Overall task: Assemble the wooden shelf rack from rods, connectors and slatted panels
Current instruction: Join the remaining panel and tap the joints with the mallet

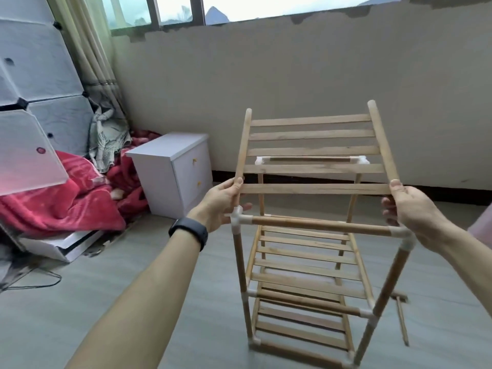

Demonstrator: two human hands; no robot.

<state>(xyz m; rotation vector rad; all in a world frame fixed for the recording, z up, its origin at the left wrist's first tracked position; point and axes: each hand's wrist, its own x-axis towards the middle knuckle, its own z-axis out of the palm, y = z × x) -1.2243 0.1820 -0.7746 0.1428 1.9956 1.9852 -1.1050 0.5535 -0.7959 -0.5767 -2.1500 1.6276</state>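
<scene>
Rack point(319, 225) stands on the floor point(159, 288), approx. two-thirds done by the look of it: frame up w/ rods and white connectors, two lower slatted shelves in. Left: top panel point(314, 134), held tilted above the front top rod, not yet seated. Left hand point(221, 201) grips the panel's left rail at its lower end, just above the front-left connector point(237, 218); right hand point(410, 206) grips the right rail likewise.
</scene>
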